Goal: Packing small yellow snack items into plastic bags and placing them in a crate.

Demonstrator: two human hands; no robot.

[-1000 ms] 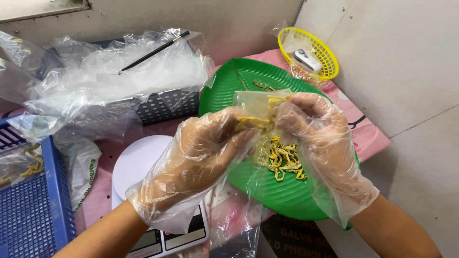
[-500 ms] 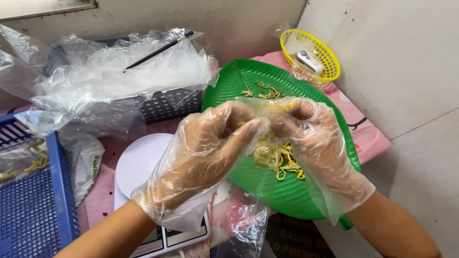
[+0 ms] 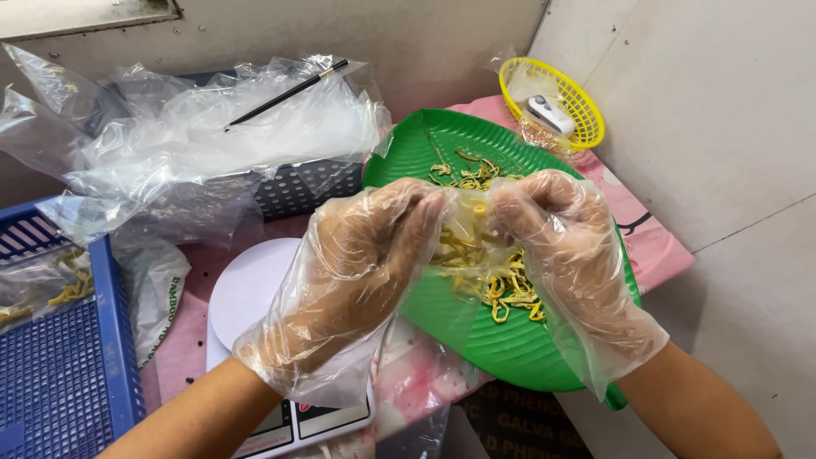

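Observation:
Both my hands wear loose clear plastic gloves. My left hand (image 3: 357, 255) and my right hand (image 3: 552, 229) grip the two sides of a small clear plastic bag (image 3: 463, 223) that has yellow dried strips inside it. They hold it just above a green leaf-shaped tray (image 3: 510, 348). A pile of the same yellow strips (image 3: 501, 289) lies on the tray under the bag, with a few more strips (image 3: 467, 174) farther back.
A white digital scale (image 3: 246, 297) sits under my left wrist. At left stands a blue crate (image 3: 110, 340) with bagged strips. Behind, a dark perforated basket (image 3: 297, 191) is covered with clear plastic bags and a black stick (image 3: 285, 92). A yellow basket (image 3: 552, 102) holds a small white device.
The bag was held up higher with its mouth open; my hands have lowered it toward the tray and drawn its top together between them.

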